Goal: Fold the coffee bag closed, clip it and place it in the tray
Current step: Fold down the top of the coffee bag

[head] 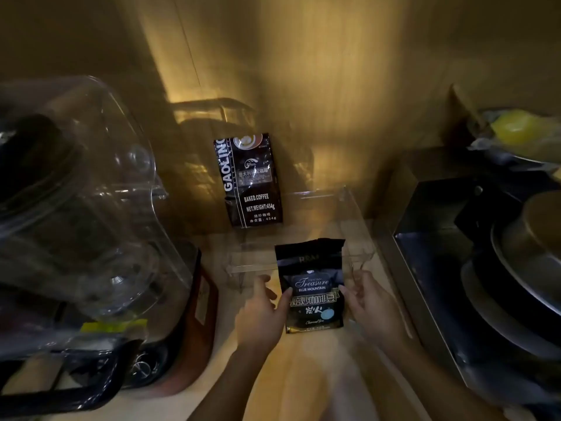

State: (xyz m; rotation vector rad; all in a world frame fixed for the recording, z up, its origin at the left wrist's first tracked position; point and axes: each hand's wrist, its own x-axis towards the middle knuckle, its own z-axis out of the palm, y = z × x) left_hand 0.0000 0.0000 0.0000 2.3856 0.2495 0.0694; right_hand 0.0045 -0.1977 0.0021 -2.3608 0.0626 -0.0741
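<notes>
Head view: my left hand (263,314) and right hand (368,305) grasp the coffee bag (312,287) by its sides, upright at six o'clock, before the clear tray (358,220). I'd flatten its top, then fold squarely toward me.

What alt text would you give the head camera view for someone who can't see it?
Two hands, left and right, hold a small dark coffee bag upright by its sides, at the front of a clear tray on a wooden counter. A taller coffee bag stands behind, against the wall.
</notes>
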